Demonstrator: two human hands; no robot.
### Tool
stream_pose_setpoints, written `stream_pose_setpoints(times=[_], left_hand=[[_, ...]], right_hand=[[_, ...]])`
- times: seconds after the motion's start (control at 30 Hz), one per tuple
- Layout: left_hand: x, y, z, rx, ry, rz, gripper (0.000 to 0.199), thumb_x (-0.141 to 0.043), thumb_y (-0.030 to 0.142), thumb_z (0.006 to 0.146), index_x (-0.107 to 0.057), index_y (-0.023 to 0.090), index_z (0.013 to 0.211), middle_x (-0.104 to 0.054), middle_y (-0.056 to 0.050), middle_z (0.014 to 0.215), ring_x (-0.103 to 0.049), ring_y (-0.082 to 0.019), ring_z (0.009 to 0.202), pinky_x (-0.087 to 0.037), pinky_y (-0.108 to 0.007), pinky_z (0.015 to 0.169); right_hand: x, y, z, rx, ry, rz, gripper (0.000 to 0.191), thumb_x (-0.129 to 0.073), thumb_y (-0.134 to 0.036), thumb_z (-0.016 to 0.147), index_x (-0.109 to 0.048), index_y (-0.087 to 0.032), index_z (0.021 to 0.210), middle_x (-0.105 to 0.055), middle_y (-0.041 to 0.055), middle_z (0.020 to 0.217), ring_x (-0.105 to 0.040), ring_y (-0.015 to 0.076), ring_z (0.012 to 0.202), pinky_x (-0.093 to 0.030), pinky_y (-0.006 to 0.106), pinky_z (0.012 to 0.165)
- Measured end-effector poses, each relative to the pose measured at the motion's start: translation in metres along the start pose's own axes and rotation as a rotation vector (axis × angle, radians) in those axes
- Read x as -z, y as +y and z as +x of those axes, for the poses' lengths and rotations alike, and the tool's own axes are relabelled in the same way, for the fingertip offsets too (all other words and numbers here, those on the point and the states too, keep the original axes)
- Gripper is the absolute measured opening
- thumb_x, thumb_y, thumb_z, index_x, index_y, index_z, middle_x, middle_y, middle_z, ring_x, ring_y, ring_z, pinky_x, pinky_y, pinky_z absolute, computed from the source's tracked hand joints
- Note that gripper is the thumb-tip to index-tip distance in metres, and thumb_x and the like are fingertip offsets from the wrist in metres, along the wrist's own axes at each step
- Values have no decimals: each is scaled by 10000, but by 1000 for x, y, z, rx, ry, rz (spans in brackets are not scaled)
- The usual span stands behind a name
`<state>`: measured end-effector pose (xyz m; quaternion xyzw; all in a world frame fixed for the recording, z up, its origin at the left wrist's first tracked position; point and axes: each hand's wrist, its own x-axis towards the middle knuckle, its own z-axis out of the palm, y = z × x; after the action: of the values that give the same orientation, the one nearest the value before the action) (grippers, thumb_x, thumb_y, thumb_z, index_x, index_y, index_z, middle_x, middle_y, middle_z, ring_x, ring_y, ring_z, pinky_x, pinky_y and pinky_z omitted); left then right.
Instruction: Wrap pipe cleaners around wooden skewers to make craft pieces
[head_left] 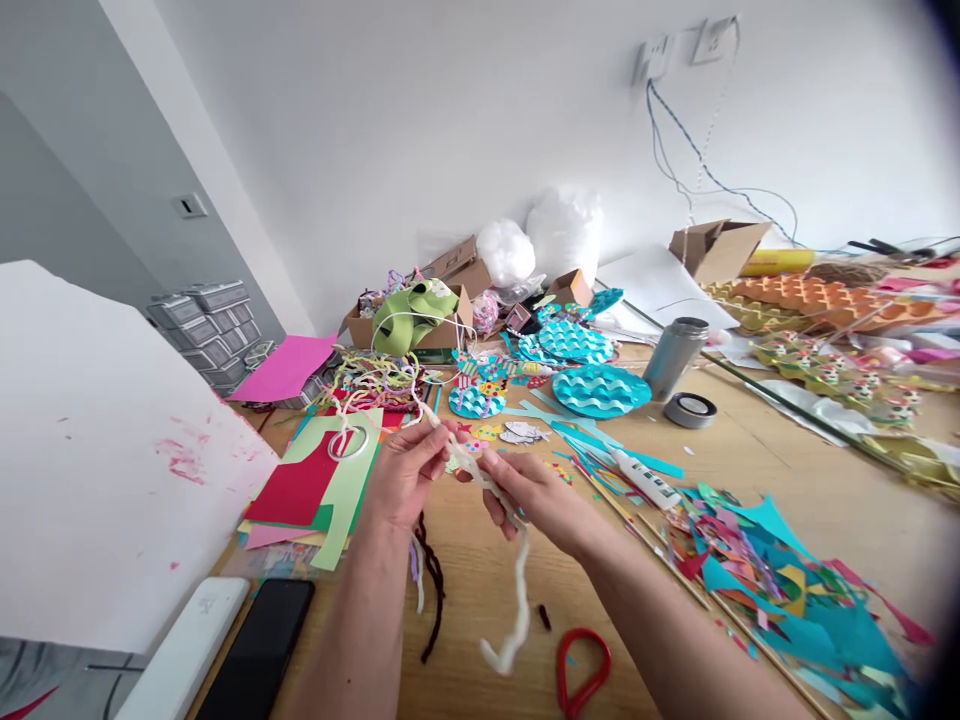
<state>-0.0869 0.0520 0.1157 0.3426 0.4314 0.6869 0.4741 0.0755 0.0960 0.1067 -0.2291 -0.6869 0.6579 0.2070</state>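
Observation:
White yarn (pixel 520 580) runs between my two hands above the middle of the table, and its loose end hangs down and curls near the front. My left hand (pixel 411 468) pinches it between thumb and finger. Close beside it, my right hand (pixel 529 490) has its fingers closed round the same strand. The far part of the yarn leads away toward a tangle of coloured yarn (pixel 367 380). Dark brown yarn (pixel 433 590) dangles beneath my left wrist. A silver ring (pixel 347 443) with white yarn tied on it lies on coloured paper to the left.
Red-handled scissors (pixel 583 670) lie at the front edge, partly cut off. Paper scraps (pixel 795 590) and a glue tube (pixel 646 480) are on the right. A phone (pixel 259 650) lies front left. Behind stand a steel flask (pixel 675 358) and blue wavy discs (pixel 601 390).

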Motion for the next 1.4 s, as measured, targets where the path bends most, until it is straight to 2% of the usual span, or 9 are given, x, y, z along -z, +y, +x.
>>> stream_pose_setpoints(times=[0.2, 0.37, 0.47, 0.57, 0.63, 0.8, 1.0, 1.2, 1.4], left_hand=[[13, 5, 6, -96, 136, -116, 180, -806, 240, 575, -738, 164, 723, -721, -55, 717, -604, -100, 592, -411, -168, 460], [16, 10, 6, -46, 206, -184, 205, -815, 223, 562, -727, 161, 736, -731, -42, 699, -680, -160, 654, -536, -270, 642], [14, 11, 5, -20, 302, -193, 145, -779, 162, 592, -720, 139, 723, -719, -44, 639, -671, -149, 570, -529, -244, 567], [13, 11, 6, -3, 407, -219, 48, -716, 97, 642, -709, 117, 685, -703, -49, 587, -666, -136, 534, -516, -206, 521], [14, 11, 8, -2, 430, -241, 50, -683, 74, 668, -710, 109, 691, -708, -59, 597, -670, -135, 537, -521, -199, 522], [22, 12, 9, -71, 419, -250, 65, -662, 82, 700, -716, 109, 723, -724, -79, 641, -687, -154, 572, -548, -224, 554], [21, 12, 8, -114, 370, -254, 92, -735, 125, 645, -724, 117, 735, -728, -73, 655, -687, -152, 577, -560, -240, 593], [17, 10, 9, -174, 340, -283, 145, -788, 163, 597, -728, 131, 725, -733, -55, 676, -691, -147, 614, -558, -238, 638], [18, 10, 9, -205, 342, -286, 123, -786, 170, 607, -725, 149, 711, -732, -38, 684, -692, -140, 637, -551, -238, 664]], right_hand=[[12, 5, 5, -4, -124, 114, 456, -682, -521, 715, -625, -123, 929, -550, -36, 569, -503, 89, 472, -408, 211, 480], [12, 7, 3, 6, -116, -31, 381, -573, -514, 809, -613, -138, 854, -571, -17, 552, -511, 100, 455, -386, 216, 452], [10, 4, -2, 96, -80, -363, 326, -451, -417, 907, -607, -166, 768, -599, 10, 570, -540, 118, 501, -382, 232, 498], [4, 2, -6, 272, 91, -871, 267, -424, -245, 920, -613, -168, 748, -629, 45, 640, -546, 143, 570, -344, 264, 554], [1, 1, -6, 326, 173, -1008, 218, -429, -181, 903, -616, -165, 792, -637, 55, 683, -548, 153, 594, -328, 270, 564], [4, 0, -2, 197, 84, -443, 373, -425, -386, 928, -557, -160, 662, -596, 20, 583, -529, 119, 523, -365, 229, 528], [13, 13, 11, -112, -104, 537, 527, -441, -589, 865, -640, -101, 876, -664, 67, 634, -619, 157, 540, -468, 278, 556], [-3, 24, 17, -237, -211, 742, 450, -448, -488, 901, -674, -99, 907, -698, 130, 892, -632, 208, 863, -471, 349, 754], [-17, 26, 19, -186, -64, 787, 265, -569, -374, 843, -690, -139, 860, -670, 72, 931, -567, 140, 789, -406, 260, 729]])
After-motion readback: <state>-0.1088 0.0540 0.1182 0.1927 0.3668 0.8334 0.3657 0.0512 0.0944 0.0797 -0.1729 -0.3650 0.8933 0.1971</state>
